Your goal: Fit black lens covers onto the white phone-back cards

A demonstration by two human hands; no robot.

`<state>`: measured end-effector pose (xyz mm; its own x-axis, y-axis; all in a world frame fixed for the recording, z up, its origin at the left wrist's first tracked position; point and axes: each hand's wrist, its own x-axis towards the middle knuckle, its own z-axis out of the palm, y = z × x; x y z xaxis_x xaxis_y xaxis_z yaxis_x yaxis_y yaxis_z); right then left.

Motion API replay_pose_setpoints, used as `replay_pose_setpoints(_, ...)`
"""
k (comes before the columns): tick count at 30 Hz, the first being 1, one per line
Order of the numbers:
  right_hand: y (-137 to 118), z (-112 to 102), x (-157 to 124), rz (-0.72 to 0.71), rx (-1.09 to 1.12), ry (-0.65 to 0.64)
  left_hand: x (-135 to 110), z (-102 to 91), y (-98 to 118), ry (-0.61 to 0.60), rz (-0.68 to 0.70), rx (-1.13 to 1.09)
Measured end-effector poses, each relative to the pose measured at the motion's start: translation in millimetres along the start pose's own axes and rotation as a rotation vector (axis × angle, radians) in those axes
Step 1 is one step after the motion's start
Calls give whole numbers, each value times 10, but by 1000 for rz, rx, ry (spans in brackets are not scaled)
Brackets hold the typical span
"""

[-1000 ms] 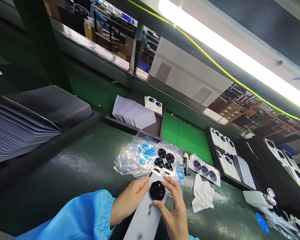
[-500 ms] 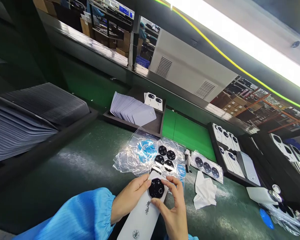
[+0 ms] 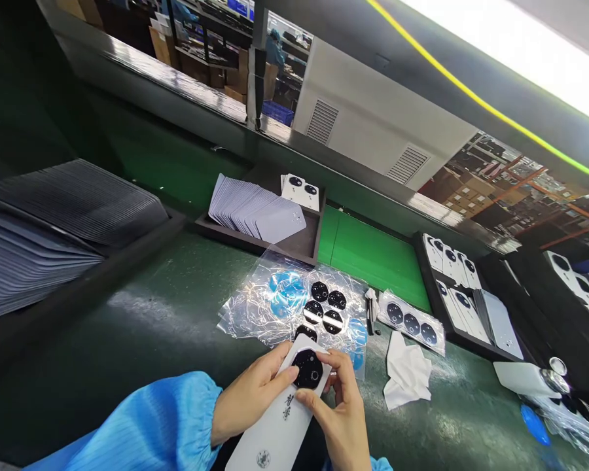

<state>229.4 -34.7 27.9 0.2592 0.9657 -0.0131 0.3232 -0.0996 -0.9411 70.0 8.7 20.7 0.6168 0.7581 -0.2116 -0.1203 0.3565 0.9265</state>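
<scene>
A white phone back cover (image 3: pixel 271 435) with dark lettering and a round emblem is tilted between my two hands at the bottom middle. Set near its top end is a round black camera lens plate (image 3: pixel 307 370). My left hand (image 3: pixel 255 396) grips the cover's left edge, its thumb touching the plate's left rim. On the other side my right hand (image 3: pixel 342 409) is closed around the right edge, thumb at the plate's lower rim and index finger by its upper right. Just beyond the cover, several loose black lens plates (image 3: pixel 332 321) lie on clear plastic film (image 3: pixel 245 314).
Grey panels (image 3: pixel 260 212) fan out in a black tray (image 3: pixel 310 243). A long stack of panels (image 3: pixel 78 203) stands at left. Rightward are a bagged row of lens plates (image 3: pixel 411 323), a white cloth (image 3: pixel 406 373), a tray of white covers (image 3: pixel 464 314) and a white bottle (image 3: pixel 525 379).
The right index finger has shifted at the plate's upper right, and the other right fingers have curled in against the cover's edge. The left thumb stays by the plate. The camera view has shifted slightly.
</scene>
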Motion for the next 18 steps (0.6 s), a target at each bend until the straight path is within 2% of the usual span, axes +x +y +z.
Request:
replay_pose_setpoints(6,-58,21,23,44,35,4,8,-33,17,-40,-28,33)
replay_pose_setpoints(14,-82,61,49,177,243,-55,13,-7,-15,6,-52,-13)
replay_pose_setpoints(18,-34,62,45,149,245,-63,20,8,-18,15,-41,-78)
